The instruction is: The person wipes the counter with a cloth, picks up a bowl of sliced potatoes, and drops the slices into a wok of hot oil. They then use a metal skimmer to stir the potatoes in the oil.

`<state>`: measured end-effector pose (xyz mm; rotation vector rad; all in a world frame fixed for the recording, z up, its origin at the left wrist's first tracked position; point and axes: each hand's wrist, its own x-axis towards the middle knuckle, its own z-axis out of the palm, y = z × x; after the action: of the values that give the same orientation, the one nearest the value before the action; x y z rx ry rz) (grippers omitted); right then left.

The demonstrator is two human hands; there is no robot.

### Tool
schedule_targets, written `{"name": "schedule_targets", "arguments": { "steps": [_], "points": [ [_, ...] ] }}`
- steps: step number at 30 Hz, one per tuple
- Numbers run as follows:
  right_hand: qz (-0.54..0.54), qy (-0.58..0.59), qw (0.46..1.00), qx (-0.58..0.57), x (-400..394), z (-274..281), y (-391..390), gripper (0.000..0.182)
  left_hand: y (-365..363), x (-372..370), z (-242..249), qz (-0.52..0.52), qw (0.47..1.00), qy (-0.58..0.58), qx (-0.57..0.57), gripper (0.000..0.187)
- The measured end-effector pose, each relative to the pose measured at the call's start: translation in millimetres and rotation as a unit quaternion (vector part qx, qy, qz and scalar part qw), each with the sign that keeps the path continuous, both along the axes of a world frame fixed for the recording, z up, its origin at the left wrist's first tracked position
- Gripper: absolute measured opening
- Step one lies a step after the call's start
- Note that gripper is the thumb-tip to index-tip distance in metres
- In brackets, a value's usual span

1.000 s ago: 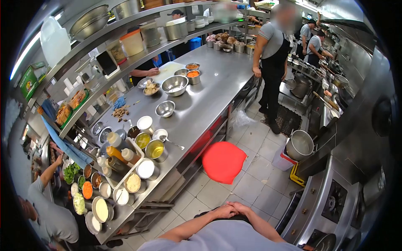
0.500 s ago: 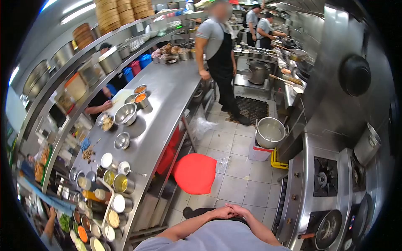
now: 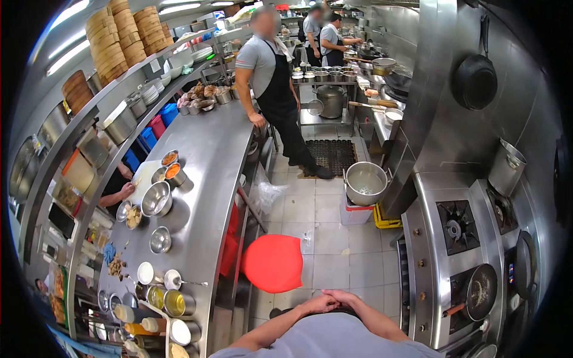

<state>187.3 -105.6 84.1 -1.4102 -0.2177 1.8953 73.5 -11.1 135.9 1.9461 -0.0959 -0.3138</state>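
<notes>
My left hand (image 3: 320, 303) and my right hand (image 3: 341, 296) rest together in front of my waist, one clasping the other, at the bottom middle. The fingers look folded together, and no object shows between them. Nearest to them is a red stool (image 3: 273, 263), ahead and to the left, beside the steel table (image 3: 206, 173). On that table are metal bowls (image 3: 157, 198), a pot of orange food (image 3: 173, 172) and containers of oil and sauces (image 3: 175, 303).
A person in a black apron (image 3: 271, 89) leans by the table's far end. A large pot (image 3: 366, 182) stands on a box in the aisle. Burners (image 3: 457, 227) and a wok (image 3: 481, 292) are at right. Beyond a shelf at left, another person's hands (image 3: 126, 188) work.
The view has turned, so the table, stool and standing person sit further left. My hands remain clasped together at my waist.
</notes>
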Motion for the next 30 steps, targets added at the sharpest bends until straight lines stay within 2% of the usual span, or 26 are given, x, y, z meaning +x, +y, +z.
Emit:
{"name": "schedule_targets", "arguments": {
  "steps": [2,4,5,6,8,9,10,12,13,14,15,16,17,18,21,23,24,25,26,28,29,30],
  "points": [
    [-0.03,0.011,0.999,-0.026,-11.4,13.3,9.8,0.043,10.1,-8.6,3.4,0.005,0.999,0.025,0.036,0.022],
    [0.033,0.059,0.998,0.001,-16.2,9.0,17.0,0.046,16.1,-16.8,-10.7,0.02,0.997,-0.005,0.076,0.024],
    [0.012,0.025,1.0,0.01,-25.5,11.6,15.8,0.051,17.3,-22.7,-15.2,0.045,0.996,-0.056,0.057,0.025],
    [0.006,0.004,1.0,0.008,-32.6,23.1,16.1,0.055,19.9,-26.0,-13.4,0.041,0.996,-0.058,0.054,0.025],
    [-0.009,0.072,0.997,-0.007,-41.9,62.4,18.5,0.056,27.9,-33.4,-7.0,0.053,0.995,0.031,0.084,0.025],
    [-0.012,0.072,0.997,-0.006,-41.3,53.1,16.3,0.056,31.9,-34.2,33.7,0.045,0.988,0.036,0.14,0.026],
    [0.005,0.106,0.994,0.019,-42.4,43.2,14.4,0.056,32.5,-38.1,35.2,0.041,0.988,0.037,0.144,0.026],
    [0.019,0.139,0.989,0.051,-44.4,39.7,20.3,0.056,36.9,-45.2,32.0,0.072,0.98,-0.037,0.18,0.027],
    [0.034,0.055,0.997,0.043,-50.7,61.5,22.1,0.057,38.0,-47.9,28.0,0.061,0.979,0.04,0.188,0.028],
    [0.049,-0.03,0.998,0.034,-55.5,73.6,24.6,0.058,39.8,-50.5,20.9,0.057,0.979,0.041,0.191,0.028],
    [0.093,-0.229,0.961,0.124,-60.5,61.4,27.0,0.06,40.6,-53.7,11.4,0.017,0.981,-0.022,0.194,0.03],
    [0.09,-0.224,0.963,0.123,-62.6,58.0,29.6,0.06,41.6,-56.0,3.7,-0.023,0.977,-0.084,0.195,0.033],
    [0.145,-0.304,0.93,0.144,-64.5,54.5,31.5,0.059,42.4,-52.0,-4.7,-0.041,0.962,0.059,0.263,0.04],
    [0.197,-0.382,0.888,0.164,-64.6,56.5,34.7,0.059,45.6,-52.5,-19.1,-0.047,0.962,0.063,0.263,0.04],
    [0.213,-0.395,0.88,0.154,-57.9,122.2,38.8,0.058,52.6,-55.7,-94.0,-0.09,0.927,-0.108,0.347,0.039],
    [0.233,-0.399,0.871,0.166,-55.0,117.9,35.9,0.057,51.8,-58.5,-120.2,-0.113,0.886,-0.221,0.393,0.039],
    [0.214,-0.4,0.866,0.211,-53.5,103.0,34.6,0.056,51.6,-58.5,-106.9,-0.116,0.886,-0.221,0.392,0.039],
    [0.194,-0.401,0.858,0.255,-53.3,91.1,32.7,0.054,52.2,-59.3,-83.7,-0.05,0.952,-0.097,0.288,0.039],
    [0.191,-0.401,0.859,0.254,-53.9,86.0,30.8,0.054,52.7,-59.3,-66.5,0.017,0.984,0.031,0.174,0.04],
    [0.138,-0.409,0.852,0.296,-56.5,78.2,27.0,0.05,52.5,-72.8,-98.2,0.024,0.986,0.026,0.16,0.039],
    [0.156,-0.424,0.846,0.283,-57.7,75.9,26.6,0.048,57.9,-69.7,-110.1,0.036,0.988,0.016,0.15,0.039],
    [0.176,-0.446,0.835,0.27,-49.5,75.6,28.3,0.045,48.0,-61.2,-91.0,0.1,0.981,0.008,0.165,0.039]
  ]
}}
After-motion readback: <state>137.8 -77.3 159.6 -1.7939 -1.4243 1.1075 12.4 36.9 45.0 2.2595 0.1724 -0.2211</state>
